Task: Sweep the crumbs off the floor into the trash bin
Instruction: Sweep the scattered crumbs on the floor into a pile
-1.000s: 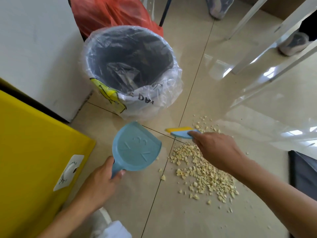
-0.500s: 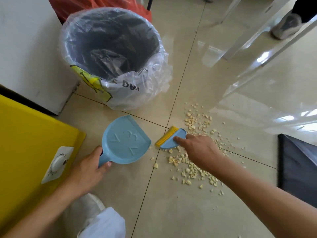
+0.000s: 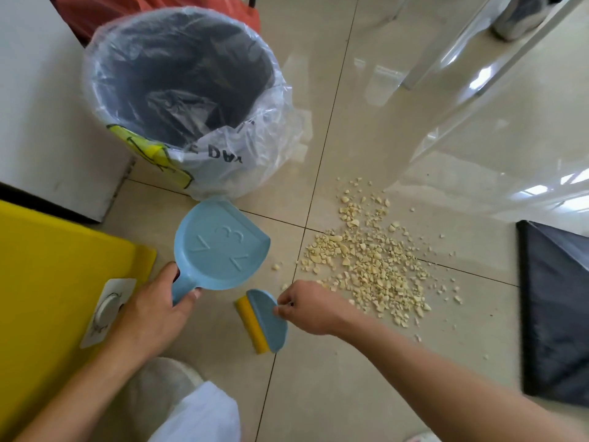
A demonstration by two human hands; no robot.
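Pale yellow crumbs lie scattered over the beige floor tiles, right of centre. My left hand grips the handle of a light blue dustpan, whose embossed underside faces up, just left of the crumbs. My right hand pinches a small blue brush with yellow bristles, held below the dustpan and left of the pile. The trash bin, dark inside and lined with a clear plastic bag, stands behind the dustpan.
A yellow box with a white sticker fills the left edge, below a white cabinet. A black bag lies at the right. White furniture legs and someone's shoe stand at the back right. A red bag sits behind the bin.
My right hand has drawn the brush back toward me, from the pile's far left edge to below the dustpan, uncovering the crumbs. The dustpan stays in my left hand.
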